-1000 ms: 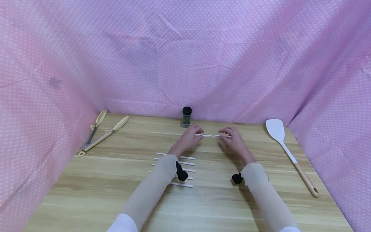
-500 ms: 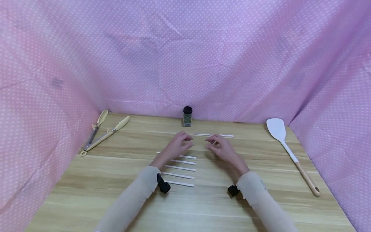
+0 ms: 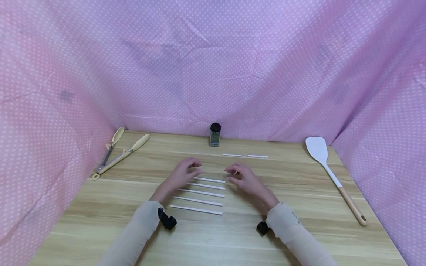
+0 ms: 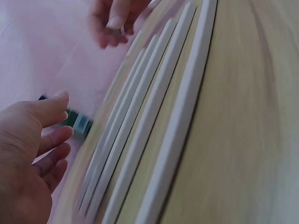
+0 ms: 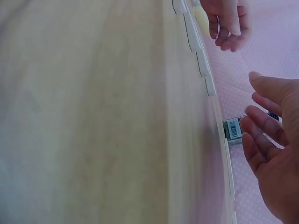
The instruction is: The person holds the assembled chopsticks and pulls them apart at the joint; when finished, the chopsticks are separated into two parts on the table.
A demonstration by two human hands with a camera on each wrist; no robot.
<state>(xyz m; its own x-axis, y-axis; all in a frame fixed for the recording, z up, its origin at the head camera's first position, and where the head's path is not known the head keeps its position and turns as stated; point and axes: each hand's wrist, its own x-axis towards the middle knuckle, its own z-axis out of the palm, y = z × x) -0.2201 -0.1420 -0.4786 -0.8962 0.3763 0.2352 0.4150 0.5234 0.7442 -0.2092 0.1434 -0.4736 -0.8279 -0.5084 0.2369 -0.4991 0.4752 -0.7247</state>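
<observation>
Several long white sticks [image 3: 196, 210] lie in a row, roughly parallel, in the middle of the wooden table. Behind them, two shorter white pieces, a left piece [image 3: 233, 155] and a right piece [image 3: 257, 156], lie end to end with a small gap. My left hand [image 3: 181, 173] hovers near the left part of the farthest long sticks, fingers loosely bent and holding nothing. Just right of those sticks' ends is my right hand [image 3: 246, 179], also bare, its thumb apart from its fingers. In the left wrist view my left hand [image 4: 28, 158] appears beside the sticks [image 4: 177, 116], apart from them.
A small spice jar [image 3: 215, 135] with a black lid stands at the table's back edge. Cream-tipped tongs [image 3: 116, 159] lie spread at the left. On the right lies a white spatula [image 3: 327, 171] with a wooden handle. Pink dotted cloth [image 3: 213, 74] surrounds the table.
Both hands have let go of the two short pieces, which now lie on the table. The left hand has drawn back and left; the right hand has come nearer and slightly left.
</observation>
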